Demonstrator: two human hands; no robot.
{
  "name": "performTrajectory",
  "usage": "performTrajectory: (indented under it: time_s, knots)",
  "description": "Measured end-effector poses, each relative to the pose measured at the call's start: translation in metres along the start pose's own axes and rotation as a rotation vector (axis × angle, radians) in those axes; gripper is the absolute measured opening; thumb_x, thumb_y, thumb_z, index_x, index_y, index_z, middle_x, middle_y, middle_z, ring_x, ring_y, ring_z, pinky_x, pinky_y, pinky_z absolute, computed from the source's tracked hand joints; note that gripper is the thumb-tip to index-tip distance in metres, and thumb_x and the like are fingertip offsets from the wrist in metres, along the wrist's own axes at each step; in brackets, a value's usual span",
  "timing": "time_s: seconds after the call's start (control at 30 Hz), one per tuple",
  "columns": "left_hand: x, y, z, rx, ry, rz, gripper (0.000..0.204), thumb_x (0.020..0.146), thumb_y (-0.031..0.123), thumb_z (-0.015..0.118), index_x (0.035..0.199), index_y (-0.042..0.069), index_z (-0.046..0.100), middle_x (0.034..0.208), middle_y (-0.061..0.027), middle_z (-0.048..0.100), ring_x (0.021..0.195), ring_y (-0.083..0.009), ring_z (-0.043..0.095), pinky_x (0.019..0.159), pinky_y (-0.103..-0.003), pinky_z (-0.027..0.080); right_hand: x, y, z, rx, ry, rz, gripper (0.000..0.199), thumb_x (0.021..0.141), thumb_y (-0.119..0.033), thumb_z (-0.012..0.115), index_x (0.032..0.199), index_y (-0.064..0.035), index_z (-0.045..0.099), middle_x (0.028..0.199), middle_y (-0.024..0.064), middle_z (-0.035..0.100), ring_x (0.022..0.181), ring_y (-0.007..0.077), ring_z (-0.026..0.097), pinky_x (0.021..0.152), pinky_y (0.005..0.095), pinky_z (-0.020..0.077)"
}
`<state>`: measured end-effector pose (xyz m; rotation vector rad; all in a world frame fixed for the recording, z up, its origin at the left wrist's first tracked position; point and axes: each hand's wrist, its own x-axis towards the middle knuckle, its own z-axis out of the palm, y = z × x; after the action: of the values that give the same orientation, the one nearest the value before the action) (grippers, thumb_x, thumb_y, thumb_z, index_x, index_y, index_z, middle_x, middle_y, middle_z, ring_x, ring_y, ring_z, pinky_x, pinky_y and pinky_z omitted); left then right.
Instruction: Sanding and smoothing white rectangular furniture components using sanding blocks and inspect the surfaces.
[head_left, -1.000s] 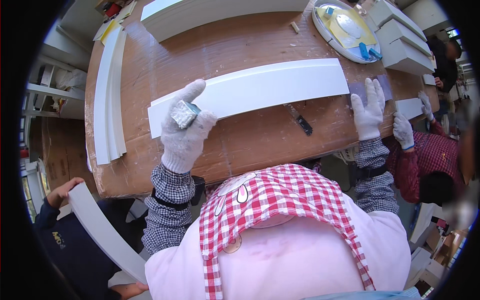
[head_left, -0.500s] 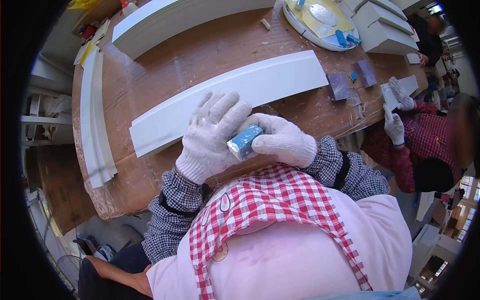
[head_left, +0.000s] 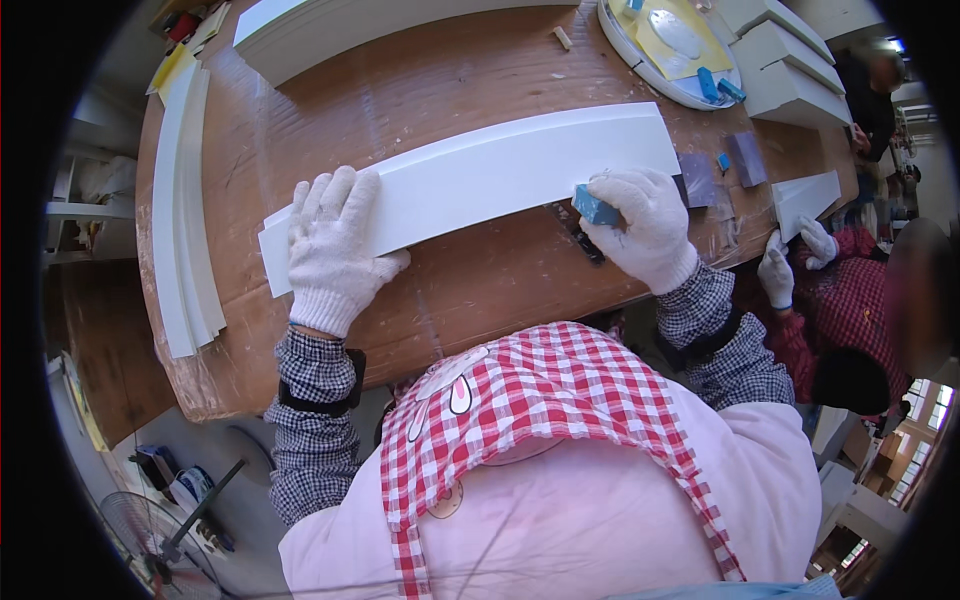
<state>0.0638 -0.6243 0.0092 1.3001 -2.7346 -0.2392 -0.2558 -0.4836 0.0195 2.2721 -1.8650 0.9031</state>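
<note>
A long white board (head_left: 480, 180) lies across the brown-covered table in front of me. My left hand (head_left: 335, 240), in a white knit glove, is laid on the board's left end with its fingers stretched out. My right hand (head_left: 645, 225), gloved the same way, grips a small blue block (head_left: 597, 205) between thumb and fingers. That block is at the board's near edge, toward the right end; whether it touches the face or only the edge is hard to see. Beside it on the table lies a small dark object (head_left: 585, 245), partly hidden.
White strips (head_left: 185, 220) are stacked at the left edge, and a stack of white boards (head_left: 380, 35) stands at the back. A round white tray (head_left: 610, 50) holds blue pieces. Purple blocks (head_left: 745, 160) lie right of the board. A co-worker's gloved hands (head_left: 795, 260) hold a white piece at right.
My hands have parted from in front of my chest. The left moved left onto the board; the right carried the blue block rightward to the board's near edge.
</note>
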Motion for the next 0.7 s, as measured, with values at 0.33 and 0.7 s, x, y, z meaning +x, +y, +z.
performTrajectory:
  time_s: [0.33, 0.7]
  knots:
    - [-0.002, -0.002, 0.003, 0.004, 0.070, 0.012, 0.085, 0.059, 0.031, 0.089, 0.134, 0.012, 0.053, 0.137, -0.0133, 0.051, 0.134, -0.0355, 0.042, 0.120, -0.049, 0.028, 0.047, -0.066, 0.072, 0.192, -0.150, -0.290, 0.034, 0.074, -0.026, 0.083, 0.102, -0.0139, 0.068, 0.100, 0.0053, 0.072, 0.097, 0.0225, 0.069, 0.084, 0.0407, 0.0561]
    - [-0.005, -0.008, 0.013, 0.018, 0.089, 0.000, 0.084, 0.062, 0.034, 0.090, 0.136, 0.014, 0.052, 0.141, -0.0116, 0.050, 0.137, -0.0347, 0.041, 0.121, -0.048, 0.028, 0.025, -0.036, 0.036, 0.001, -0.148, -0.263, 0.035, 0.071, -0.021, 0.084, 0.101, -0.0144, 0.068, 0.100, 0.0042, 0.071, 0.095, 0.0239, 0.069, 0.079, 0.0391, 0.0553]
